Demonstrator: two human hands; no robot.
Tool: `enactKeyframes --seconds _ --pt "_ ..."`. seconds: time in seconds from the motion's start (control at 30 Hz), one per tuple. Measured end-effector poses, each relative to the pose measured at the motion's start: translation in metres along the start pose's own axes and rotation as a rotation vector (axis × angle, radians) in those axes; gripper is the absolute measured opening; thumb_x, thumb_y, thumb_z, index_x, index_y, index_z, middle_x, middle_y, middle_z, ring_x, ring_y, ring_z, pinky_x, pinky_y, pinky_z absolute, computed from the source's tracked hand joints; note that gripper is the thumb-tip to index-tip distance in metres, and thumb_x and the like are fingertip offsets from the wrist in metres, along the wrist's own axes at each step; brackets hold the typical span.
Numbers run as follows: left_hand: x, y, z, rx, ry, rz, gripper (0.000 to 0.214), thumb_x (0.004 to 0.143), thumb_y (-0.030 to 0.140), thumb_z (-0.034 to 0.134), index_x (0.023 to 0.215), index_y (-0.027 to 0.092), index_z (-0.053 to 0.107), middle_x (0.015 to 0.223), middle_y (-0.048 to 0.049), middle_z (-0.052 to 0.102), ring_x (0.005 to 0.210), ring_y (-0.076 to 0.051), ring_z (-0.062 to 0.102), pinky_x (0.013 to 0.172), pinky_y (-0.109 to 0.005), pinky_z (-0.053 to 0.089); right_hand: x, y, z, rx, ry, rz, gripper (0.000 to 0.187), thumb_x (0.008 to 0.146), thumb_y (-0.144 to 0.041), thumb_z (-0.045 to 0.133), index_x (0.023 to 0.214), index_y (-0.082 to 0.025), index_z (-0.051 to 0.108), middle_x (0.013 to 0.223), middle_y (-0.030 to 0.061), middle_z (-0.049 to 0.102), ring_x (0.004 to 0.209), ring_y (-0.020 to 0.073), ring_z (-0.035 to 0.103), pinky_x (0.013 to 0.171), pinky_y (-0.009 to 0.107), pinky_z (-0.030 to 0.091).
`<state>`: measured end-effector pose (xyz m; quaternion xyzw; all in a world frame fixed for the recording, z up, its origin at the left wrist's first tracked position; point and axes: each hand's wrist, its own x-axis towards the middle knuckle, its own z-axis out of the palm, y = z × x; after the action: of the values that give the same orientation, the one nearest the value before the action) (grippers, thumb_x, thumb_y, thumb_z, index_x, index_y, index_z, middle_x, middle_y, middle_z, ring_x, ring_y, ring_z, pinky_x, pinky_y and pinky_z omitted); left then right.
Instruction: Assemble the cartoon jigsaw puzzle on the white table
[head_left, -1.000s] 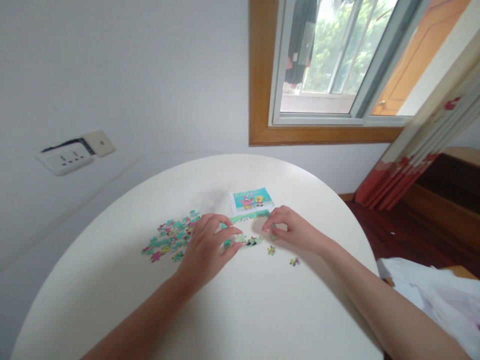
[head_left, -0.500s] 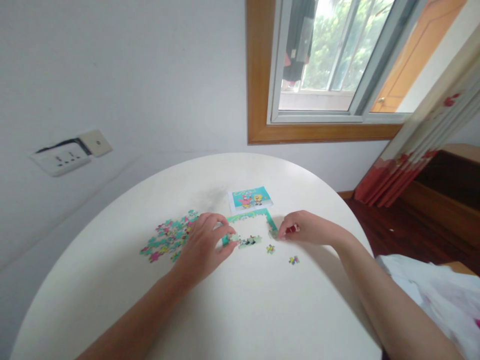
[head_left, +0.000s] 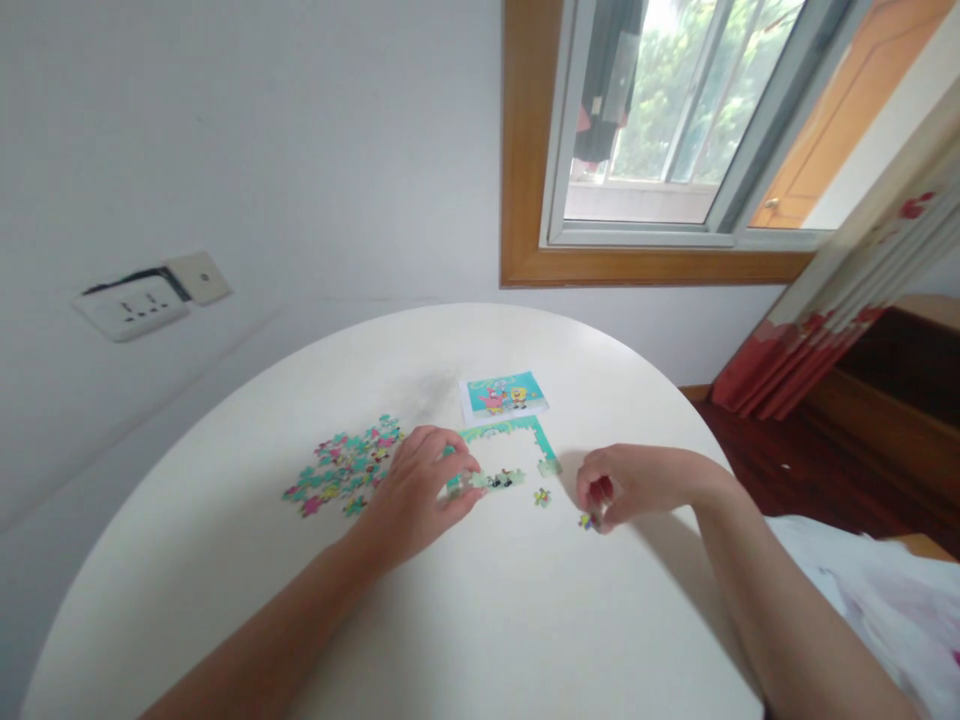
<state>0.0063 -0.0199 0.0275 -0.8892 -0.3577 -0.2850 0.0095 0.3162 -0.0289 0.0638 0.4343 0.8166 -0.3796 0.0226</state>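
Note:
A partly joined jigsaw frame (head_left: 508,435) with a teal border lies on the round white table (head_left: 465,610). My left hand (head_left: 416,490) rests at its left end, thumb and fingers pinched on the bottom strip of joined pieces (head_left: 495,480). My right hand (head_left: 637,482) is curled, fingertips closing on a small loose piece (head_left: 589,521) to the right of the frame. Another loose piece (head_left: 541,496) lies between my hands. A pile of loose pieces (head_left: 345,465) sits left of my left hand.
A small reference picture card (head_left: 504,394) lies behind the frame. A wall socket (head_left: 139,300) is at left, a wood-framed window (head_left: 660,140) behind, a curtain (head_left: 840,300) and dark wooden floor at right. White cloth (head_left: 885,600) lies at lower right.
My right hand has left the frame's right side and moved right and nearer, down onto the small loose piece. My left hand has stayed on the bottom strip.

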Motion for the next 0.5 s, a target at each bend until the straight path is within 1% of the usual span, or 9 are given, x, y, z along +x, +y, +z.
enactKeyframes --seconds 0.1,0.2,0.5 --pt "0.001 0.001 -0.001 -0.008 -0.01 0.003 0.01 0.08 0.028 0.063 0.089 0.022 0.065 0.099 -0.0055 0.057 0.099 -0.022 0.051 0.092 -0.04 0.039 0.003 -0.002 0.002 -0.015 -0.014 0.006 0.018 0.065 -0.017 0.068 0.082 -0.018 0.071 0.075 0.0003 0.067 0.066 0.0135 0.06 0.059 0.022 0.042" --pt "0.001 0.003 -0.001 -0.01 -0.014 0.007 0.01 0.08 0.028 0.063 0.089 0.022 0.065 0.099 -0.0057 0.057 0.099 -0.022 0.05 0.092 -0.039 0.039 0.006 -0.002 0.002 -0.036 -0.006 0.0 0.014 0.065 -0.015 0.067 0.078 -0.018 0.072 0.073 0.0004 0.067 0.064 0.0129 0.059 0.058 0.021 0.042" --pt "0.0 0.003 -0.001 -0.016 -0.019 0.009 0.01 0.08 0.028 0.063 0.088 0.022 0.065 0.099 -0.006 0.058 0.099 -0.022 0.05 0.091 -0.04 0.04 0.006 -0.011 0.002 -0.034 0.004 -0.002 0.013 0.066 -0.012 0.066 0.076 -0.016 0.072 0.072 0.0009 0.066 0.064 0.0127 0.058 0.057 0.021 0.042"
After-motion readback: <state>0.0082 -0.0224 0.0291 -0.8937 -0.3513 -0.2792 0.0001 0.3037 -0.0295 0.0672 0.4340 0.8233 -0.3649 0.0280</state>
